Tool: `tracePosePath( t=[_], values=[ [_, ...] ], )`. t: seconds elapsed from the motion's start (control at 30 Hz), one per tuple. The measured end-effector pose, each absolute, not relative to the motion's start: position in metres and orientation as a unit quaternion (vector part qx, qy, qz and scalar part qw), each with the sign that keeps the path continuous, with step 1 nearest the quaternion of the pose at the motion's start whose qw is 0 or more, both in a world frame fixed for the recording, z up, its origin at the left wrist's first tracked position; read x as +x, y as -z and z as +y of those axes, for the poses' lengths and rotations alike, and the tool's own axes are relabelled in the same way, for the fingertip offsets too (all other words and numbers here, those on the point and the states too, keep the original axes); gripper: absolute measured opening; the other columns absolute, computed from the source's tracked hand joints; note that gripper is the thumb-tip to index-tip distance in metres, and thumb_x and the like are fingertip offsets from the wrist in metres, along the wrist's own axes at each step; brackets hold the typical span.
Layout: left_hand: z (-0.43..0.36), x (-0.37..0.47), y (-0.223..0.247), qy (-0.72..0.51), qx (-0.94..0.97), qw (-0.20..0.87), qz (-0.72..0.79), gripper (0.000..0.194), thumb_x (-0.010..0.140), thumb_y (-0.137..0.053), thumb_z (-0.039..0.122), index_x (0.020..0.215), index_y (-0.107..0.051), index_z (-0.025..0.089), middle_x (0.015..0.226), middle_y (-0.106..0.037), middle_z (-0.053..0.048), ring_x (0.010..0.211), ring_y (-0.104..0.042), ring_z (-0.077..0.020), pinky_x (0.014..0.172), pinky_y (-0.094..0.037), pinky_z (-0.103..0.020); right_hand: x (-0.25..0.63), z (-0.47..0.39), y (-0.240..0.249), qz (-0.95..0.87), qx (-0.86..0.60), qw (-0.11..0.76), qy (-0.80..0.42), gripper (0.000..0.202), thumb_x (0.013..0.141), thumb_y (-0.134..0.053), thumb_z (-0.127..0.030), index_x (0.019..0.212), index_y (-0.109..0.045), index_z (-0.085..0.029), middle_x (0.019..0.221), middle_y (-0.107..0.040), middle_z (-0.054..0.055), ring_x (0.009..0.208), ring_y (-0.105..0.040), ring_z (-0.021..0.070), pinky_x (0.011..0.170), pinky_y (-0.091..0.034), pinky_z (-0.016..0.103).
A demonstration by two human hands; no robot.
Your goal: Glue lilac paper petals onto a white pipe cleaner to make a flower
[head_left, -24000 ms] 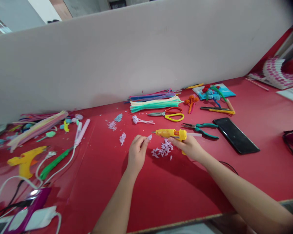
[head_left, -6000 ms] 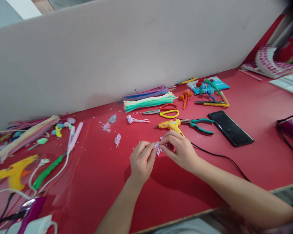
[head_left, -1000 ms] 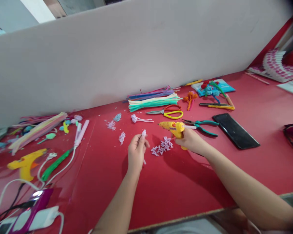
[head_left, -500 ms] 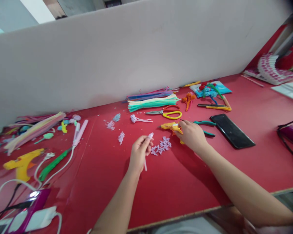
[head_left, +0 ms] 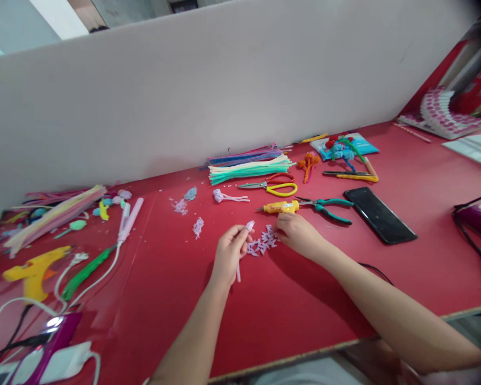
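A small lilac flower piece (head_left: 250, 225) with a pale stem is pinched in my left hand (head_left: 231, 249), the stem hanging below the fingers. Beside it on the red table lies a loose pile of small lilac pieces (head_left: 260, 244). My right hand (head_left: 297, 232) is at the right edge of this pile, fingers bent together; whatever may be between the fingertips is hidden. Just behind my right hand, the yellow glue gun (head_left: 280, 207) lies on its side. Farther back are a finished-looking lilac flower (head_left: 218, 196) and yellow-and-red-handled scissors (head_left: 281, 188).
Teal-handled pliers (head_left: 333, 202) and a black phone (head_left: 380, 215) lie to the right. Bundled pipe cleaners (head_left: 249, 170) rest near the grey partition (head_left: 224, 96). At left are another yellow glue gun (head_left: 34, 271), a pink hair iron (head_left: 130, 220) and a power strip (head_left: 48, 350).
My right hand has let go of the yellow glue gun and moved left and down to the lilac pile. My left hand still holds the flower piece.
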State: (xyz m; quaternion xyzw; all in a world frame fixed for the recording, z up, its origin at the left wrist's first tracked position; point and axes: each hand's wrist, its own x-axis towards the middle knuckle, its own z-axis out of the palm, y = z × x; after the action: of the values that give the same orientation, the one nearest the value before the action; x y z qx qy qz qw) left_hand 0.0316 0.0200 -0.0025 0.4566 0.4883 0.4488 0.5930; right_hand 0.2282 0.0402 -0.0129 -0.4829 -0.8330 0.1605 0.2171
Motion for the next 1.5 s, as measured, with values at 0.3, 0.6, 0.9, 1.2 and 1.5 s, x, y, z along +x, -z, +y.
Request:
tracePosePath(
  t=[0.3, 0.6, 0.9, 1.2, 1.5],
  values=[
    [0.016, 0.039, 0.002, -0.42, 0.441, 0.63, 0.482, 0.022, 0.079, -0.057, 0.037, 0.078, -0.056, 0.015, 0.057, -0.053, 0.003, 0.037, -0.025, -0.0014, 0.037, -0.014, -0.017, 0.212, 0.025, -0.012, -0.587, -0.435, 0.443, -0.52, 0.014, 0.076, -0.061, -0.031, 0.077, -0.062, -0.017, 0.069, -0.059, 0.0, 0.062, -0.053, 0.0124, 0.059, -0.043, 0.026],
    [0.013, 0.045, 0.001, -0.401, 0.435, 0.661, 0.462, 0.022, 0.08, -0.056, 0.037, 0.076, -0.055, 0.016, 0.054, -0.052, 0.003, 0.036, -0.027, -0.0017, 0.037, -0.016, -0.018, 0.199, 0.023, -0.002, -0.51, -0.434, 0.482, -0.565, 0.016, 0.073, -0.064, -0.033, 0.076, -0.063, -0.017, 0.069, -0.06, -0.001, 0.063, -0.053, 0.012, 0.062, -0.043, 0.027],
    [0.01, 0.046, -0.003, -0.401, 0.42, 0.68, 0.448, 0.02, 0.081, -0.055, 0.033, 0.079, -0.057, 0.014, 0.054, -0.051, 0.004, 0.036, -0.028, -0.0011, 0.038, -0.016, -0.017, 0.201, 0.024, -0.002, -0.6, -0.481, 0.471, -0.432, 0.009, 0.077, -0.06, -0.027, 0.076, -0.063, -0.018, 0.07, -0.059, 0.0, 0.066, -0.052, 0.0131, 0.061, -0.042, 0.026],
    [0.011, 0.045, -0.002, -0.39, 0.443, 0.66, 0.466, 0.021, 0.079, -0.056, 0.035, 0.085, -0.059, 0.016, 0.056, -0.052, 0.003, 0.038, -0.032, -0.0024, 0.037, -0.017, -0.017, 0.201, 0.023, -0.006, -0.646, -0.504, 0.453, -0.353, 0.006, 0.077, -0.058, -0.02, 0.073, -0.062, -0.018, 0.07, -0.057, 0.001, 0.066, -0.05, 0.0137, 0.058, -0.039, 0.025],
    [0.01, 0.046, -0.001, -0.405, 0.487, 0.609, 0.477, 0.019, 0.079, -0.055, 0.035, 0.079, -0.06, 0.017, 0.063, -0.055, 0.002, 0.045, -0.033, -0.0049, 0.042, -0.022, -0.018, 0.201, 0.023, -0.004, -0.659, -0.51, 0.442, -0.332, 0.008, 0.078, -0.057, -0.02, 0.072, -0.061, -0.019, 0.069, -0.057, 0.001, 0.068, -0.051, 0.0144, 0.059, -0.041, 0.026]
  ],
)
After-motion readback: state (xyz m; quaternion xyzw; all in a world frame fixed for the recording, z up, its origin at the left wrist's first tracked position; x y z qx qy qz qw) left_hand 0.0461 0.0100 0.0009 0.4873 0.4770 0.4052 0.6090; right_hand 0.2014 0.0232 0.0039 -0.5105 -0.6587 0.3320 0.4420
